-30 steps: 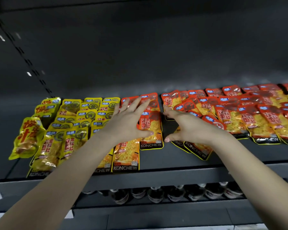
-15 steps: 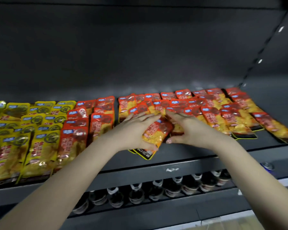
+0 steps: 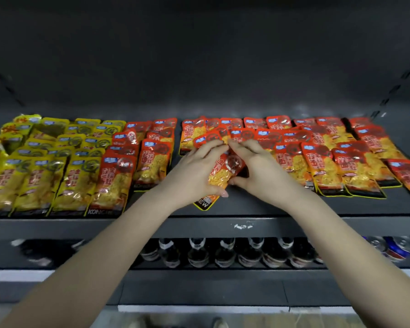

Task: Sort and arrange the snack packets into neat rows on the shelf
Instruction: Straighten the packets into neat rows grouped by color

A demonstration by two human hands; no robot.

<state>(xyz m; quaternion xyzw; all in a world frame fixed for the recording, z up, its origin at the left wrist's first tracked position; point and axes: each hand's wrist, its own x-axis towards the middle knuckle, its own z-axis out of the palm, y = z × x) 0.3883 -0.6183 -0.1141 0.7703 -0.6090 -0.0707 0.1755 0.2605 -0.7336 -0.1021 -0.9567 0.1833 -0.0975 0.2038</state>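
**ENTRY: red packet (image 3: pixel 225 172), 1 pc, in hand**

**Pos.:** ctr front of the shelf (image 3: pixel 246 205), over the bare strip btwn the tidy red rows (image 3: pixel 137 162) on my left and the overlapped red pile (image 3: pixel 329 162) on my right. It is tilted, w/ the lower corner aimed at the shelf lip. I can't tell if that corner touches the deck.

**Grip:**
- The left hand (image 3: pixel 194 171) wraps the packet's left edge, w/ fingers (image 3: pixel 208 149) curled over the top end and the thumb under the lower end.
- The right hand (image 3: pixel 262 171) curls over the upper right edge, thumb tucked against the side.
- Both hands are clamped on the same packet. Their fingertips nearly meet at its top, and the mid-section shows btwn the hands.

**Risks (my read):**
1. The foil looks slick. If one hand lets go first, the packet could slide off the lip toward the bottles (image 3: pixel 199 254) below.
2. Both hands' fingertips sit against the packets behind. Pulling back carelessly could drag those askew.
3. Laid down at this tilt, the packet would lie crooked next to the tidy rows and need redoing.
4. The contents look like small brittle bits, so a hard squeeze could crush them.
5. The yellow packets (image 3: pixel 33 176) are well apart on the far left, so low risk there.
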